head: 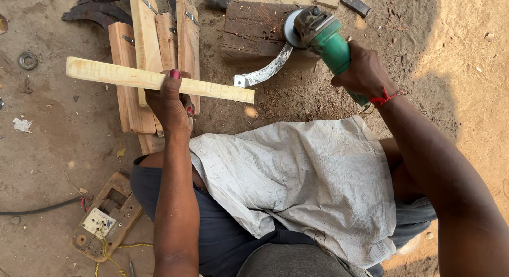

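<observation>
A white cloth (313, 187) covered the lap. Above it, the left hand (170, 103) gripped a pale wooden handle (132, 76) fitted with a curved blade (268, 71), whose tip rested on a wood block (254, 30). The right hand (366, 73) clasped a green grinder (326, 36), its disc at the blade.

Pale smooth wood handle (159, 80), green plastic grinder (331, 44), dull metal blade (268, 71)
</observation>
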